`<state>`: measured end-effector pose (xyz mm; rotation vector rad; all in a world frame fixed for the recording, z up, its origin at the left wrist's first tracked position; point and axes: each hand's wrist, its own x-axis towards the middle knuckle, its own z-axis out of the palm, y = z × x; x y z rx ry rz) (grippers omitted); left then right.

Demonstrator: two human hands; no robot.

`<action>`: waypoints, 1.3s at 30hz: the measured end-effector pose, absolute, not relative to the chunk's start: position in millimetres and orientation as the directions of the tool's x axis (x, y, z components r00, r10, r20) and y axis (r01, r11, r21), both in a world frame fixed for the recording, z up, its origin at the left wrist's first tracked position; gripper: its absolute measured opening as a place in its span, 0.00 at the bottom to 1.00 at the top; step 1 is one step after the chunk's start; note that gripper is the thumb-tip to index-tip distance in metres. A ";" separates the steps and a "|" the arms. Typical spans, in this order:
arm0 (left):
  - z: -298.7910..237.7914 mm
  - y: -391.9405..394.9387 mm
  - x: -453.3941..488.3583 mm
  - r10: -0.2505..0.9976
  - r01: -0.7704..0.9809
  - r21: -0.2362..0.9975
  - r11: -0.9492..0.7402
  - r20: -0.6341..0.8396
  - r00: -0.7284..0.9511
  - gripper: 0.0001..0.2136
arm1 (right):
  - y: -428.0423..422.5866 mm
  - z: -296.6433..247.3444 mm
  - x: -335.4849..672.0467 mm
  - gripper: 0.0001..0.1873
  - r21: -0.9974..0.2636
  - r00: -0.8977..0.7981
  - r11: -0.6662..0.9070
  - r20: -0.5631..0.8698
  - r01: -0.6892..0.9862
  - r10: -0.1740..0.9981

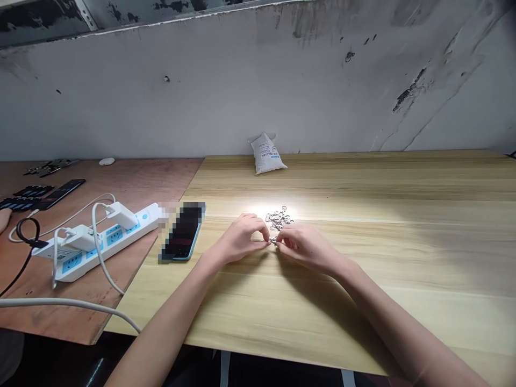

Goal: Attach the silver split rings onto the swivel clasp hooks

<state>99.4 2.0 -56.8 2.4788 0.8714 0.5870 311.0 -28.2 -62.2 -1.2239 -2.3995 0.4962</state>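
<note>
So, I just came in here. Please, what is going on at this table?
A person is working with both bare hands on a light wooden table. Their left hand and right hand pinch a small metal piece together, just in front of a heap of small silver metal pieces. A phone lies nearby.

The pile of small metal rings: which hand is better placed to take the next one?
Probably the right hand: its fingers lie just in front of the pile. The left hand is slightly farther off, though both pinch a small metal piece.
</note>
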 end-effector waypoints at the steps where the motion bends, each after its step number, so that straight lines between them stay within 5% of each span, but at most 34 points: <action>1: -57.6 1.9 99.6 0.662 0.464 0.545 -0.698 0.246 0.707 0.04 | -28.5 -63.2 309.7 0.08 -0.491 -0.527 0.552 0.205 0.674 0.825; 10: -58.0 -0.3 99.6 0.716 0.493 0.579 -0.649 0.247 0.653 0.05 | -29.1 -66.1 308.7 0.07 -0.521 -0.453 0.503 0.231 0.690 0.861; 23: -62.9 3.1 98.8 0.699 0.495 0.532 -0.687 0.297 0.651 0.06 | -24.3 -73.6 310.7 0.06 -0.217 -0.576 0.706 0.443 0.674 0.687; 29: -61.4 0.4 99.3 0.754 0.562 0.547 -0.620 0.217 0.620 0.08 | -23.0 -73.7 313.5 0.08 -0.077 -0.650 0.732 0.403 0.677 0.644; 35: -65.6 -0.4 98.1 0.768 0.487 0.702 -0.520 0.134 0.626 0.04 | -25.5 -67.0 313.3 0.07 0.042 -0.695 0.731 0.349 0.681 0.628; 39: -67.0 2.0 96.8 0.724 0.483 0.651 -0.586 0.153 0.673 0.04 | -28.6 -61.6 312.1 0.07 0.071 -0.711 0.731 0.311 0.679 0.630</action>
